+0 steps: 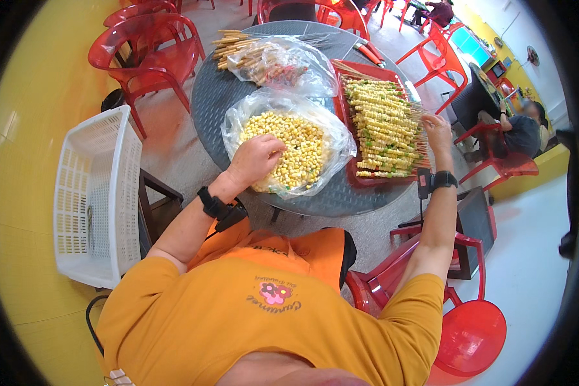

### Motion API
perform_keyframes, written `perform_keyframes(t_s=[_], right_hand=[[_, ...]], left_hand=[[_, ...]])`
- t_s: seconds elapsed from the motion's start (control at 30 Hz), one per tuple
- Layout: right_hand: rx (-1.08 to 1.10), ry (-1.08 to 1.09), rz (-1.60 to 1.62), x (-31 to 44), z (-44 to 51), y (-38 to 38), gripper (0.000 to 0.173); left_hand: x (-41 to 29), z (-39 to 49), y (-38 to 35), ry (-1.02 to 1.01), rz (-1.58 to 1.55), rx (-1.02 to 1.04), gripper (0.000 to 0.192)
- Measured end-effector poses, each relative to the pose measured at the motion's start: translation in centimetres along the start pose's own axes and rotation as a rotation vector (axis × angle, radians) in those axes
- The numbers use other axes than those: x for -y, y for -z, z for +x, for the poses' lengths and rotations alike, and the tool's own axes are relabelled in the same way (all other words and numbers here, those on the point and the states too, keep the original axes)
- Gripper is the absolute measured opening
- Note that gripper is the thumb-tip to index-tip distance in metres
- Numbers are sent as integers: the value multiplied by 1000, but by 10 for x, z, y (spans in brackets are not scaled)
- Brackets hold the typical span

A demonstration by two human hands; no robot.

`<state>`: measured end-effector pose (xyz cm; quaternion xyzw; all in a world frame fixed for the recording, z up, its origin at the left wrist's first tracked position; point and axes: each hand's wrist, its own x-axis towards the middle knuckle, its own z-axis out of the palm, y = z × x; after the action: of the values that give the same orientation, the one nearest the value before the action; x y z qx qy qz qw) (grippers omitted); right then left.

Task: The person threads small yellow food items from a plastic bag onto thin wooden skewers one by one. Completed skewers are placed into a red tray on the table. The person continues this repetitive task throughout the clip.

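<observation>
My left hand (258,158) is over the left part of a clear plastic bag (335,130) full of loose yellow corn kernels (296,144); its fingers are bent, and I cannot tell whether they pinch a kernel. At the right edge of a red tray (340,108), my right hand (436,126) has its fingertips by the bare stick ends of the skewers. Many skewers threaded with corn kernels (383,125), some with green pieces, lie side by side in the tray. Whether the right fingers hold a stick is unclear.
Behind the corn lies another plastic bag (313,67) beside wooden-handled skewers (231,46). Red-handled tools (369,54) lie near the round table's (212,96) far edge. A white plastic crate (96,193) stands at left, red chairs (159,62) around. A person (521,135) sits at far right.
</observation>
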<state>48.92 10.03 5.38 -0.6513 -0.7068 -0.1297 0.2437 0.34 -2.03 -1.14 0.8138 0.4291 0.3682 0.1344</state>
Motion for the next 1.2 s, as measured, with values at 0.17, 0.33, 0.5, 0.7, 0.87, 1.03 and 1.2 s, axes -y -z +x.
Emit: perform_keyframes(t_s=[0.17, 0.33, 0.5, 0.7, 0.87, 1.03, 1.2], right_hand=[[-153, 18, -8, 23, -6, -2, 17], [-92, 145, 170, 67, -9, 3, 15], [-16, 127, 282, 103, 4, 12, 17], [227, 148, 170, 117, 75, -6, 23], [422, 173, 54, 114, 132, -53, 23], [515, 288, -195, 85, 188, -135, 22], [576, 378, -625, 90, 199, -163, 23]], left_hand=[[0, -1, 1, 44, -29, -52, 13], [-2, -4, 0, 9, 18, -126, 15], [-1, -12, -5, -42, 39, -194, 17], [2, -15, -7, -115, 31, -249, 15], [8, -16, -8, -113, -19, -243, 16], [12, -15, -5, -147, -46, -192, 18], [14, -14, -1, -150, -111, -143, 21]])
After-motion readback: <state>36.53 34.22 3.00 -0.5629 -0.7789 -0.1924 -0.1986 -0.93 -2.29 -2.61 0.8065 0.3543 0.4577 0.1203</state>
